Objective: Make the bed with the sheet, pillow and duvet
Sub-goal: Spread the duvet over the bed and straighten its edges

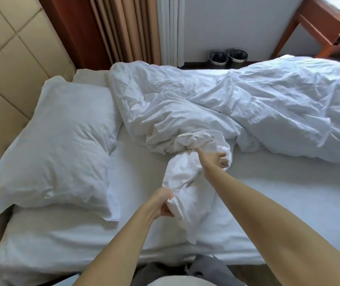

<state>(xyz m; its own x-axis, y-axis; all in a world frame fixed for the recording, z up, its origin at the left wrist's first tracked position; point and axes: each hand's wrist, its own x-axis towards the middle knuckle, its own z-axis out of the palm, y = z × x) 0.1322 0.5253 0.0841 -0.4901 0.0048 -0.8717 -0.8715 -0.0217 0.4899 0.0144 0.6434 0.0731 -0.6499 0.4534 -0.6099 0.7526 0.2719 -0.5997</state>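
Pillow point(57, 145) at 9 o'clock on the sheet point(288, 203), left hand point(163, 203) near 6 and right hand point(216, 159) at centre both curled tight around a twisted duvet point(258, 104) corner, bulk heaped 12–3 o'clock; yanking likely keeps it twisted and may ruck the sheet.

A padded beige headboard point(4, 65) is seen along the left edge, with a reddish wood panel point(70, 27) beside it. Tan curtains point(121, 25) and a white sheer point(170, 27) are hung at top centre. Two dark round bins point(218, 57) are set against the pale wall point(237, 21); a wooden table point(319, 23) is placed upper right.
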